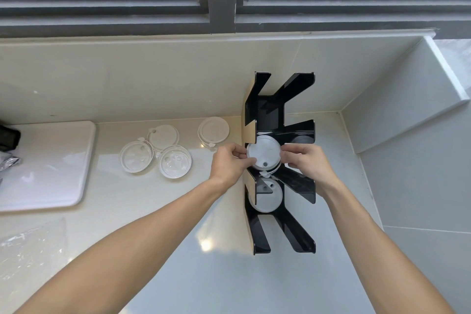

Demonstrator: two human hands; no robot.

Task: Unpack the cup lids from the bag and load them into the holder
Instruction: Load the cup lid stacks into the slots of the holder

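A black holder (pixel 295 89) with several slots stands on the counter at the right. My left hand (pixel 230 162) and my right hand (pixel 303 158) pinch the two sides of a white cup lid (pixel 263 154) over the holder's middle slot. More white lids (pixel 266 197) sit in the slot nearer to me. Loose clear lids lie on the counter to the left: one (pixel 213 130) near the holder, one (pixel 163 136) behind, two in front (pixel 136 157) (pixel 175 164). A crumpled clear plastic bag (pixel 30 239) lies at the left front.
A white tray (pixel 51 160) rests at the left, with a dark object (pixel 9 136) and foil (pixel 7 163) at its left edge. A tiled wall and window run behind the counter; a white side wall (pixel 407 122) closes off the right.
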